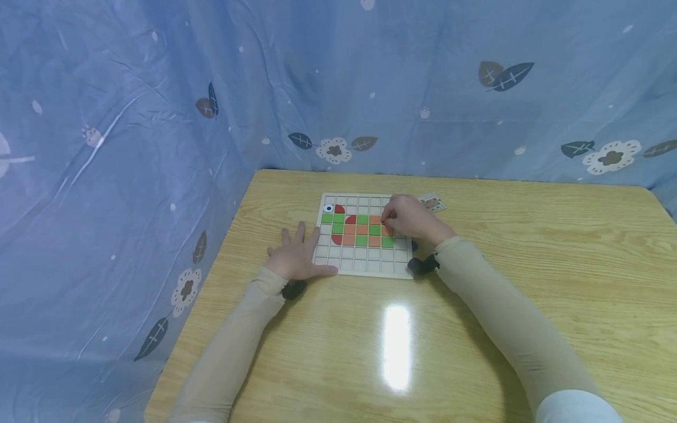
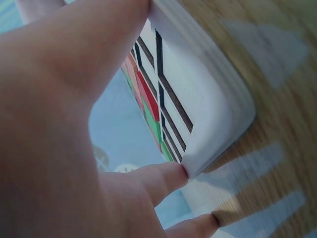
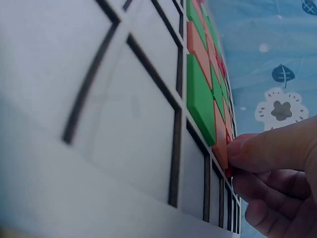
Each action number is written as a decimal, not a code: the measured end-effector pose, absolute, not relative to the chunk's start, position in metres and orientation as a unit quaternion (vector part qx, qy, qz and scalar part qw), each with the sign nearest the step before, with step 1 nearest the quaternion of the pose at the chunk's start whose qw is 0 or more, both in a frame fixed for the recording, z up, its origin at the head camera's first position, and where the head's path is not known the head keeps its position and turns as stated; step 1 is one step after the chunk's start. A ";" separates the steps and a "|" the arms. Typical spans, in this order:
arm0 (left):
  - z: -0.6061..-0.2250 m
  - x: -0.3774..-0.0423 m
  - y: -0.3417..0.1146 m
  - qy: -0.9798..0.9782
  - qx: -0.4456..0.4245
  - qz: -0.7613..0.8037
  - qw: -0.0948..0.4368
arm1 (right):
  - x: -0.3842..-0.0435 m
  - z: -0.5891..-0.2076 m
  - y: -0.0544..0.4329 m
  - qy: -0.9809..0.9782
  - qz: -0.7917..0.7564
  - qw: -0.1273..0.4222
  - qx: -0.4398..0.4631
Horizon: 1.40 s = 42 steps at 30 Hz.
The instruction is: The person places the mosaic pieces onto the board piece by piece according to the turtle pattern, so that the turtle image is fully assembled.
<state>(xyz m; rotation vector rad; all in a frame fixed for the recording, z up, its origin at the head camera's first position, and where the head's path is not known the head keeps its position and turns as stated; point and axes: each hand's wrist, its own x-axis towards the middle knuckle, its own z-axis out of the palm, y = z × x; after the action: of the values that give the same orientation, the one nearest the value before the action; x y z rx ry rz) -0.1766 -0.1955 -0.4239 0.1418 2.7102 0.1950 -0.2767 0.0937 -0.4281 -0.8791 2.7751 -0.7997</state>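
Note:
A white grid board lies on the table, with green, orange and red tiles set in its squares and an eye tile near its upper left. My left hand is spread at the board's left edge, thumb along the near corner; in the left wrist view a fingertip touches the board's side. Over the right part of the board, my right hand pinches a small red tile between thumb and fingers. That tile is at the board, beside an orange tile, and mostly hidden by the fingertips.
A small patterned card lies just beyond the right hand. Dark wrist straps show at both cuffs, the right one over the board's near right corner. A blue printed curtain hangs behind the wooden table.

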 end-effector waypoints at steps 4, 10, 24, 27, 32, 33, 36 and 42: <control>-0.423 -0.176 -0.196 0.975 0.050 0.070 0.207 | -0.273 -0.427 0.093 0.918 -0.262 0.054 -0.294; -0.421 -0.175 -0.195 0.975 0.051 0.069 0.205 | -0.269 -0.428 0.096 0.918 -0.265 0.049 -0.291; -0.422 -0.175 -0.194 0.975 0.057 0.062 0.206 | -0.258 -0.426 0.121 0.927 -0.272 0.030 -0.258; -0.422 -0.175 -0.194 0.975 0.058 0.062 0.206 | -0.255 -0.423 0.129 0.929 -0.274 0.027 -0.247; -0.421 -0.174 -0.195 0.974 0.060 0.065 0.207 | -0.249 -0.421 0.146 0.931 -0.275 0.020 -0.240; -0.421 -0.174 -0.195 0.974 0.061 0.066 0.207 | -0.248 -0.421 0.150 0.931 -0.274 0.018 -0.240; -0.421 -0.175 -0.195 0.974 0.060 0.068 0.207 | -0.245 -0.423 0.159 0.932 -0.271 0.015 -0.242; -0.421 -0.174 -0.195 0.974 0.058 0.069 0.209 | -0.238 -0.426 0.171 0.939 -0.257 -0.001 -0.230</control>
<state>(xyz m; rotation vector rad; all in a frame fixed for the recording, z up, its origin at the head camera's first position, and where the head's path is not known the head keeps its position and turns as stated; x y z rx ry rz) -0.1743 -0.1945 -0.4206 0.1605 2.7094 0.1914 -0.2384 0.1713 -0.4263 -0.7243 2.9510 -0.8080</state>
